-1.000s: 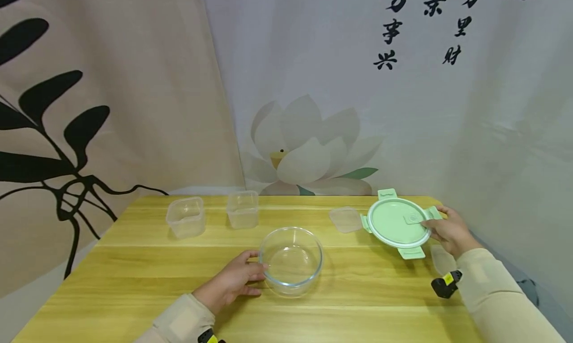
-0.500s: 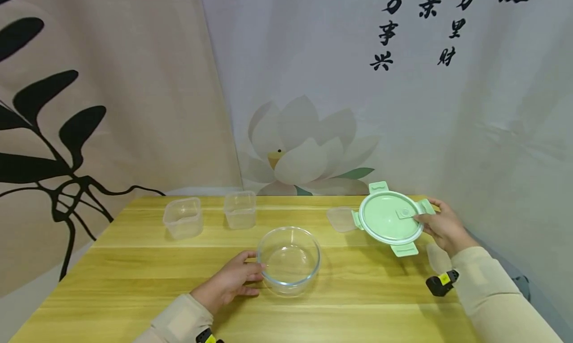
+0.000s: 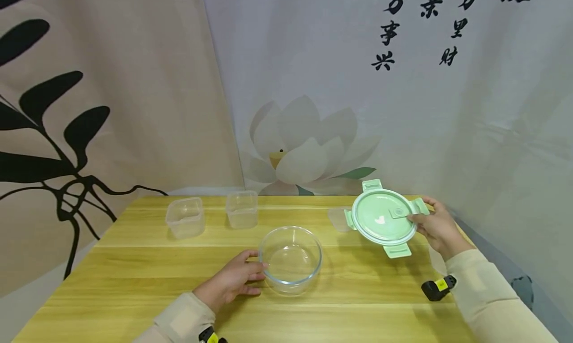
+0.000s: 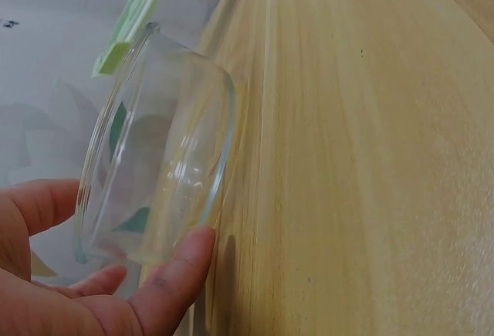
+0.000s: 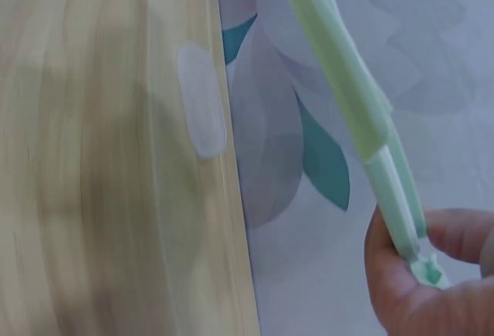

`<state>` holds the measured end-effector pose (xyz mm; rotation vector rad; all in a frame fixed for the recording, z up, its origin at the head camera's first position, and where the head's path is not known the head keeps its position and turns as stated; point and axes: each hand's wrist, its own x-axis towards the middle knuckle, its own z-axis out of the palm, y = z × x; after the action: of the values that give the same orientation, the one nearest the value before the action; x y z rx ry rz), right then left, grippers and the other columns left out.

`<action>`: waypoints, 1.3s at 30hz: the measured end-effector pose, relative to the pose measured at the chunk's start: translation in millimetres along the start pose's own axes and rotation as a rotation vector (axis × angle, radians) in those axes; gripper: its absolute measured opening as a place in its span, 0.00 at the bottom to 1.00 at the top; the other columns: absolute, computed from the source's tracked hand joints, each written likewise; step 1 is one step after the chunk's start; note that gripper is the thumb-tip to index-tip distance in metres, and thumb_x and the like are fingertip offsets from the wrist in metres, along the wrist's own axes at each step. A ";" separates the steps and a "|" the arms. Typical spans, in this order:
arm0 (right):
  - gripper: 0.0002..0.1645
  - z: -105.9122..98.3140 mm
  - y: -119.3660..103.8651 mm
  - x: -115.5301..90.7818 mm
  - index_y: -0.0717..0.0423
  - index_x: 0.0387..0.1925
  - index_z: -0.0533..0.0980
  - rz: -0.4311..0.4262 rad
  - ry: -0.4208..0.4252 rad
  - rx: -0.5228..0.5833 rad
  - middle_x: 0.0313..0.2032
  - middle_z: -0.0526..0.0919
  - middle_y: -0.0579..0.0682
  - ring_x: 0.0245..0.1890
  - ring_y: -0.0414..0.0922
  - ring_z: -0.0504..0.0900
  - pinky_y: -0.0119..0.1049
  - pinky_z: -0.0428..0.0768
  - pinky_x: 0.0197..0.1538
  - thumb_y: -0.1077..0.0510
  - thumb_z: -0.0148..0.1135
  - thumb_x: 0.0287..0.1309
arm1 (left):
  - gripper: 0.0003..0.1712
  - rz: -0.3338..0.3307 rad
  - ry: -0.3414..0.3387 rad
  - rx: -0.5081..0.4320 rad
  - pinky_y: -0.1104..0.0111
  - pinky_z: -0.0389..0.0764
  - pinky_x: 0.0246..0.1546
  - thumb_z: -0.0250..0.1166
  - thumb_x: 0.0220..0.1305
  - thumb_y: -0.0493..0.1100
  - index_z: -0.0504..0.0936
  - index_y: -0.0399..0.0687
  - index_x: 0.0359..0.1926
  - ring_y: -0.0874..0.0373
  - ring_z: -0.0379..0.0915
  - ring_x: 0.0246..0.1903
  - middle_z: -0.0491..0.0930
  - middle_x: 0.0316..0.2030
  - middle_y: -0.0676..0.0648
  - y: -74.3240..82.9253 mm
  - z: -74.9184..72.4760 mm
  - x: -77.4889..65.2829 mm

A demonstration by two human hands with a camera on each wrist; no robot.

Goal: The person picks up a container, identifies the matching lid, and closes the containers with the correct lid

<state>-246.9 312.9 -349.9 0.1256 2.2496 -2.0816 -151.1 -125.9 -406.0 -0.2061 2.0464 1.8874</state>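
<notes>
Head view shows a round glass bowl [image 3: 290, 261] standing upright on the wooden worktop [image 3: 358, 303], open side up. The person's left hand [image 3: 237, 278] holds its left side, fingers and thumb bent round the glass. The right hand [image 3: 440, 229] pinches a round green lid [image 3: 381, 216] by its right edge, thumb on top. The lid is up off the worktop, a little tilted, to the right of the bowl and farther back, with a gap between. Both are round, so neither has a long side; four flaps stick out from the lid. The left hand is nearer the bowl. Two clear plastic tubs [image 3: 185, 218] stand back on the left. One flat clear cover [image 3: 337, 219] is partly hidden behind the lid.
</notes>
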 end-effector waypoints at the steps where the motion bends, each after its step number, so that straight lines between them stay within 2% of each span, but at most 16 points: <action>1: 0.49 1.5 -0.1 -0.8 0.63 0.72 0.34 -0.006 -0.001 0.000 0.47 0.65 0.58 0.32 0.35 0.79 0.29 0.81 0.36 0.72 0.54 0.63 | 0.32 0.002 0.002 -0.001 0.58 0.82 0.34 0.59 0.67 0.40 0.58 0.33 0.66 0.49 0.72 0.42 0.71 0.48 0.36 0.2 0.2 0.1; 5: 0.46 10.3 -0.9 -4.3 0.65 0.71 0.36 -0.032 -0.015 -0.013 0.48 0.66 0.59 0.33 0.34 0.79 0.29 0.81 0.37 0.72 0.53 0.63 | 0.32 0.002 0.004 0.001 0.58 0.82 0.34 0.59 0.66 0.40 0.59 0.33 0.66 0.49 0.72 0.42 0.71 0.48 0.36 -0.1 0.8 1.0; 13: 0.46 31.0 -6.2 -11.4 0.65 0.71 0.33 -0.046 -0.034 -0.040 0.56 0.60 0.65 0.35 0.33 0.77 0.28 0.80 0.39 0.71 0.51 0.65 | 0.31 0.002 -0.002 0.015 0.59 0.82 0.35 0.59 0.66 0.40 0.60 0.34 0.65 0.49 0.72 0.42 0.71 0.46 0.38 -0.3 -0.4 -0.2; 30: 0.44 57.6 -12.0 -15.9 0.63 0.71 0.34 -0.051 -0.093 0.015 0.52 0.61 0.63 0.33 0.36 0.80 0.29 0.81 0.37 0.73 0.48 0.65 | 0.33 0.011 -0.020 0.014 0.57 0.82 0.35 0.59 0.66 0.40 0.57 0.33 0.67 0.48 0.73 0.42 0.70 0.47 0.37 2.8 -0.7 -2.9; 39: 0.42 69.0 -13.9 -14.8 0.61 0.71 0.35 -0.052 -0.110 0.027 0.52 0.61 0.62 0.33 0.36 0.79 0.29 0.80 0.37 0.71 0.48 0.66 | 0.34 0.007 -0.006 0.020 0.58 0.82 0.35 0.59 0.66 0.40 0.57 0.33 0.67 0.47 0.73 0.43 0.69 0.50 0.34 2.6 -1.1 -1.8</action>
<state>-233.8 242.9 -339.9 -0.0460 2.1849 -2.0897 -150.5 -126.9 -402.9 -0.1880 2.0637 1.8682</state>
